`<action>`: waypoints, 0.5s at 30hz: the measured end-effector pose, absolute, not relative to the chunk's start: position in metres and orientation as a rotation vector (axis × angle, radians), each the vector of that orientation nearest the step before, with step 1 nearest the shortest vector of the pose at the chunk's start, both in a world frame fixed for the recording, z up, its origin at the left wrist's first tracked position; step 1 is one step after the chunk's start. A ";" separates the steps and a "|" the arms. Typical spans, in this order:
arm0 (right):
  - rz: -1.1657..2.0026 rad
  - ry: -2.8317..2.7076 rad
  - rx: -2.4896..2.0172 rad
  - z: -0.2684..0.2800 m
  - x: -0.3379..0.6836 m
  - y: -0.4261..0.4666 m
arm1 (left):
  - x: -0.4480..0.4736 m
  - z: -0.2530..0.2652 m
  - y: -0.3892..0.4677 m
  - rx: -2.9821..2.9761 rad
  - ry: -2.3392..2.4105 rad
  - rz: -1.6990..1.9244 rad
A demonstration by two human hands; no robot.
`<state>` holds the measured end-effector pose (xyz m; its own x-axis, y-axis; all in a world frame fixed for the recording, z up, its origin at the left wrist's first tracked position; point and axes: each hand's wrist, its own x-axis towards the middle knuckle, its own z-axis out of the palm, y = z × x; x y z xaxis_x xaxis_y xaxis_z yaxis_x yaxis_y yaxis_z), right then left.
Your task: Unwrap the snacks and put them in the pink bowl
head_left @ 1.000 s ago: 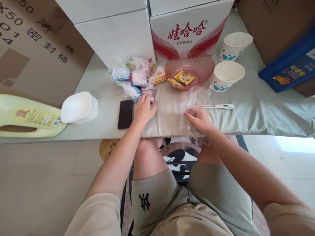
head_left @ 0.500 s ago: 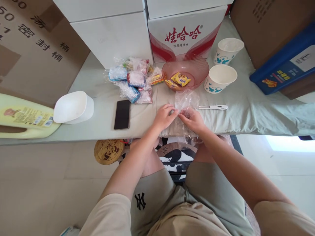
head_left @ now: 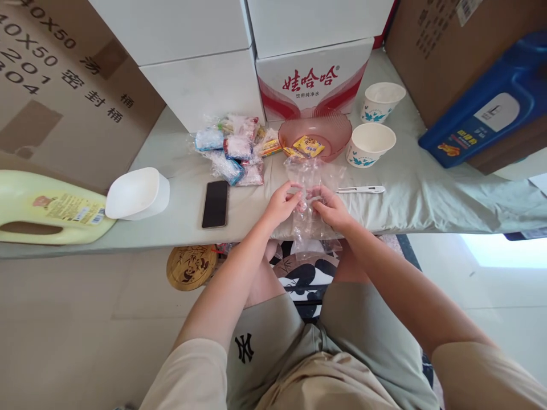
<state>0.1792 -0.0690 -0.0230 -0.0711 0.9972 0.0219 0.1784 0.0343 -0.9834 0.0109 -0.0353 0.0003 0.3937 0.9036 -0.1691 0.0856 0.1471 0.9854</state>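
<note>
A crinkled, see-through plastic bag (head_left: 306, 219) hangs between my two hands over the front edge of the covered table. My left hand (head_left: 284, 204) grips its left side, fingers curled and thumb toward the middle. On the other side my right hand (head_left: 330, 206) pinches the plastic too, its fingertips partly seen through the film. Just beyond the bag stands a pink ribbed bowl (head_left: 337, 142) with small yellow packets (head_left: 310, 146) in it. A white utility knife (head_left: 361, 189) lies right of my right hand.
Several plastic-wrapped packets (head_left: 238, 147) are heaped left of the bowl, with a black phone (head_left: 215, 204) nearer me. Paper cups (head_left: 370, 147) stand at right. A white tub (head_left: 137, 193) and a yellow jug (head_left: 51, 210) are at left; a blue jug (head_left: 478, 108) and cartons (head_left: 316, 80) border the table.
My hands have moved slightly apart, and the plastic bag is more spread out between them. The camera view has shifted a little.
</note>
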 end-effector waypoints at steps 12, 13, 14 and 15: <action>1.122 -1.168 -1.224 -0.040 0.192 -0.061 | 0.013 0.004 -0.035 0.894 0.920 0.833; 1.129 -1.148 -1.215 -0.041 0.194 -0.061 | 0.012 0.003 -0.033 0.885 0.924 0.845; 1.136 -1.143 -1.214 -0.042 0.195 -0.060 | 0.011 0.002 -0.031 0.895 0.946 0.865; 1.139 -1.172 -1.231 -0.041 0.196 -0.060 | 0.009 0.001 -0.029 0.938 0.986 0.887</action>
<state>0.1961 -0.0604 -0.0414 0.0700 0.9973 0.0207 0.0073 0.0202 -0.9998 0.0086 -0.0287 0.0012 0.2973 0.9147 -0.2739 -0.1759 0.3344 0.9259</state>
